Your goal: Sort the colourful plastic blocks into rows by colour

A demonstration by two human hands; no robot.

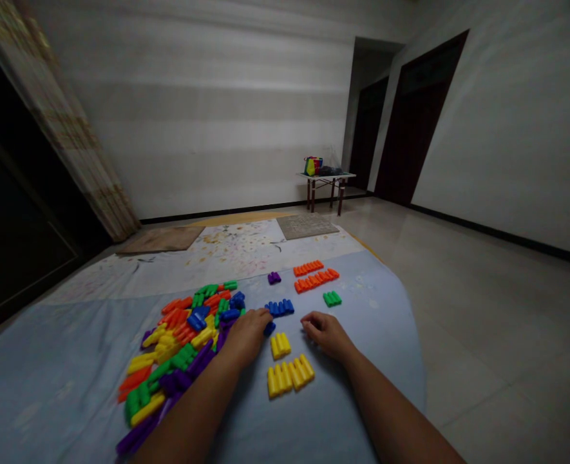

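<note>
My left hand [252,332] is closed around a blue plastic toy piece [269,329], most of it hidden under the fingers. Just beyond it lies a row of blue pieces [279,308]. My right hand [327,332] rests near the cloth with its fingers curled; whatever is in them, if anything, does not show. Between the hands sits a short yellow row [280,346], with a longer yellow row [290,376] closer to me. Farther off are two orange rows [316,280], a green group [332,299] and a small purple group [274,278].
A mixed pile of coloured pieces [169,354] spreads left of my left arm. Everything lies on a pale blue cloth [381,335]. Two mats [308,226] lie at the far side. A small table [326,174] holding a colourful bag [312,166] stands by the wall.
</note>
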